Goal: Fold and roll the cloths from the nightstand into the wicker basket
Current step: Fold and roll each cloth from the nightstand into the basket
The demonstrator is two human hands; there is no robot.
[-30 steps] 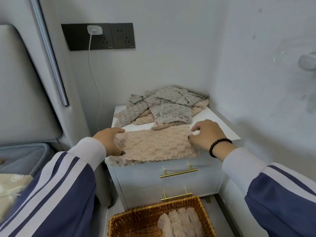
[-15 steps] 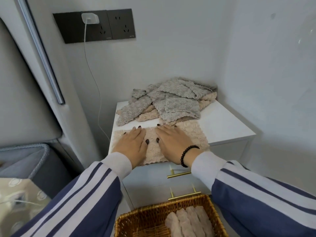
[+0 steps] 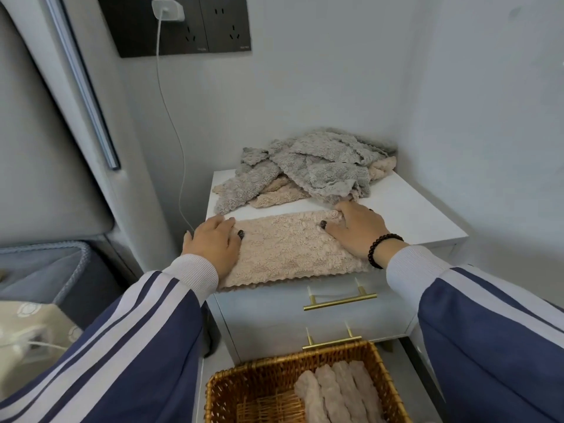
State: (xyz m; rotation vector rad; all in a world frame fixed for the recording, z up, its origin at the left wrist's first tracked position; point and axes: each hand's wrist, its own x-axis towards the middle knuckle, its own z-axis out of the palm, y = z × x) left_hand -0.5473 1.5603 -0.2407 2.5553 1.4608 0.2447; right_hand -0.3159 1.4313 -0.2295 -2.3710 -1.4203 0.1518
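at the bottom of the frame the basket (image 3: 265, 380) holds three rolled cloths (image 3: 338, 392) along its right side. above it, mid-frame, a beige cloth (image 3: 287, 245) lies flat on the nightstand's (image 3: 427, 218) front edge, the left hand (image 3: 212, 244) pressing its left end with straight fingers and the right hand (image 3: 355, 228) flat on its right end. a heap (image 3: 308, 169) of grey and beige cloths sits at the back by the wall.

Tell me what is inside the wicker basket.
The wicker basket holds pinkish rolled cloths lying side by side on its right; four show. Its left part shows bare woven bottom. The near end is cut off by the frame, so anything there is unseen.
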